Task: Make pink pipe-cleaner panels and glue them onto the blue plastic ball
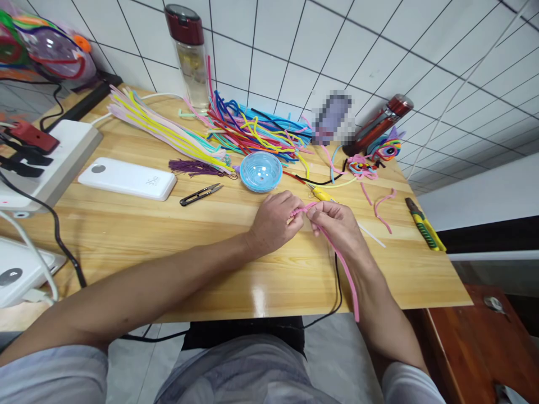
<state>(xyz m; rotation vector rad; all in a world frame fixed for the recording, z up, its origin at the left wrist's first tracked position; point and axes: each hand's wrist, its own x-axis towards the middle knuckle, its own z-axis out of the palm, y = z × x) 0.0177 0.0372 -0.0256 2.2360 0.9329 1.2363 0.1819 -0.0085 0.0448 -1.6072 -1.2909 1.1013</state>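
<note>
Both hands meet over the wooden table, just in front of a blue bowl (261,171). My left hand (275,221) is closed around the twisted end of a pink pipe cleaner (346,264). With thumb and fingers, my right hand (337,224) pinches the same pipe cleaner close by. Its long loose tail hangs over my right wrist toward the table's front edge. A yellow-handled tool, perhaps a glue gun (322,193), lies partly hidden behind my right hand. Small black thread snips (201,194) rest left of the bowl.
Bundles of colored pipe cleaners (252,132) lie along the tiled wall. A clear bottle (189,67) and a red thermos (379,123) stand at the back. To the left are a white power bank (127,178) and a power strip (59,163); pliers (424,224) lie right.
</note>
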